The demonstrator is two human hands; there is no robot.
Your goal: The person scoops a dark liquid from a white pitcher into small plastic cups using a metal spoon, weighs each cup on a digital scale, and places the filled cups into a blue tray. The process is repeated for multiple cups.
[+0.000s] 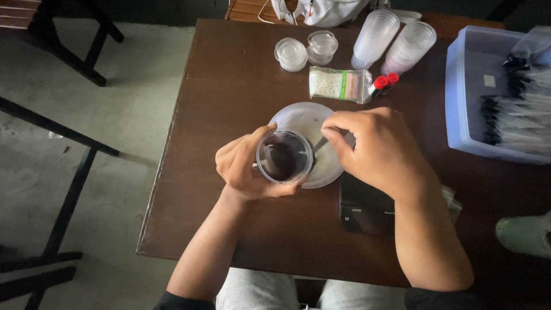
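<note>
- left hand (pixel 244 166) fingers wrapped round clear cup (pixel 284 156), dark contents already in, counter centre
- right hand (pixel 376 150) at 3 o'clock, fingers pinching thin tool (pixel 319 144) into cup
- white dish (pixel 313 123) beneath

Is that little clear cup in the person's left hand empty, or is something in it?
Not empty: the clear cup, held in the left hand, shows a dark mass inside. What it is, I cannot tell.

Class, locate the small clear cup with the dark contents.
In the head view, the clear cup is mid-table in the left hand, over the white plate, beside the right hand.
</note>
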